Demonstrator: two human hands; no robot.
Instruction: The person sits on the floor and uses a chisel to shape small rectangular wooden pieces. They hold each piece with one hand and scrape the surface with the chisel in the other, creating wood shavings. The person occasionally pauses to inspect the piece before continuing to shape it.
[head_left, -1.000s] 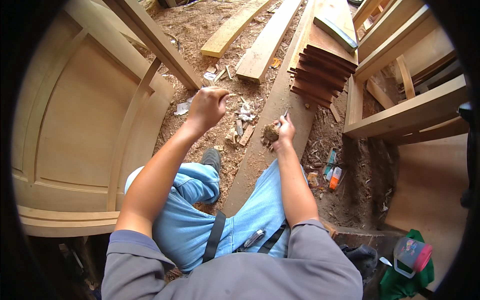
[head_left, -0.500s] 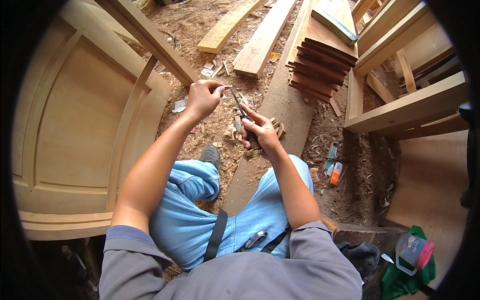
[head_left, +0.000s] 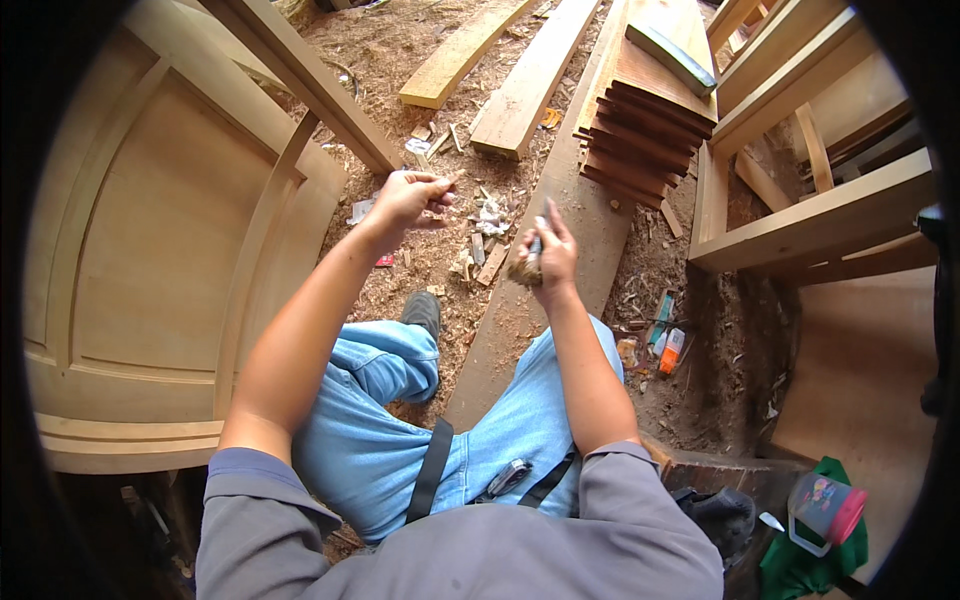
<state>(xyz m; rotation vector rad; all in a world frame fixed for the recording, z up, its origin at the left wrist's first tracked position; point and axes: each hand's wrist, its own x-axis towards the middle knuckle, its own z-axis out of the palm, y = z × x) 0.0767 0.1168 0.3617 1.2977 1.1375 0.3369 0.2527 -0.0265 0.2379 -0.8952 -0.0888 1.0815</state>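
In my left hand [head_left: 405, 210], thumb and forefinger pinch a small pale sliver of wood [head_left: 457, 176]. My right hand [head_left: 555, 255] is wrapped around a chisel [head_left: 535, 247] with a frayed brown handle end. Its narrow blade is mostly hidden or foreshortened, and it stands apart from the sliver. Both hands are raised in front of my knees, above a wide plank [head_left: 505, 325] and a floor strewn with wood chips [head_left: 490, 265].
At the left stands a panelled wooden door [head_left: 170, 230]. Ahead lie two boards [head_left: 530, 90] and a stack of dark-edged slats [head_left: 645, 130] with a bar [head_left: 670, 58] on top. Wooden frames [head_left: 820, 215], an orange-white bottle [head_left: 671, 350] and a pink-lidded jug [head_left: 828, 510] are at the right.
My right hand has drawn the chisel away from the sliver, moving right and turning it. My left hand has lowered slightly and still pinches the sliver.
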